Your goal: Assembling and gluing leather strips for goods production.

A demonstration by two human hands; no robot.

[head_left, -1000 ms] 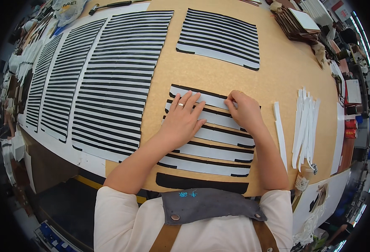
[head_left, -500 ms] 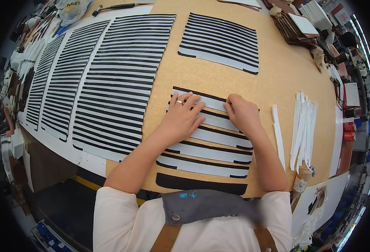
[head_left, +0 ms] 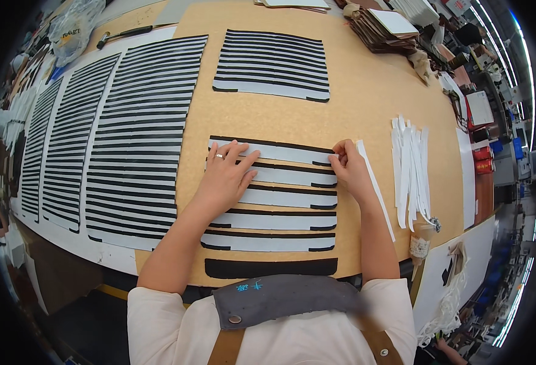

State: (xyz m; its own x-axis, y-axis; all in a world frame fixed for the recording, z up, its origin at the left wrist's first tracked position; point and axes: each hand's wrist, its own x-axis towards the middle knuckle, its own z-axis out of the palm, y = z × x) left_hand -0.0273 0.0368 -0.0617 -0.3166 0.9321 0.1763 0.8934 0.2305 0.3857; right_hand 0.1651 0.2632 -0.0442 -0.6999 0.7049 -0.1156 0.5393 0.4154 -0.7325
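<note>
My left hand point(head_left: 225, 179) lies with fingers spread on the left part of the topmost black strip point(head_left: 280, 151), which has a pale white band along it. At that strip's right end, my right hand point(head_left: 350, 169) is closed, thumb and forefinger pinching the edge. Below it, several similar strips point(head_left: 286, 197) are laid out in a spaced stack towards me. The nearest one is an all-black strip point(head_left: 271, 267) by the table edge. Just right of my right hand lies a single white strip point(head_left: 376, 191).
Overlapping striped rows point(head_left: 140, 140) cover the left side, and a smaller striped stack point(head_left: 271, 64) lies at the far middle. A bundle of white strips point(head_left: 409, 173) lies right, beside a plastic cup point(head_left: 420, 243). A hammer point(head_left: 122, 34) and a plastic bag point(head_left: 72, 30) are far left.
My right hand has slid rightwards along the top strip to its right end. My left hand stays on the left part. The whole view has shifted, moving the table leftwards in the picture.
</note>
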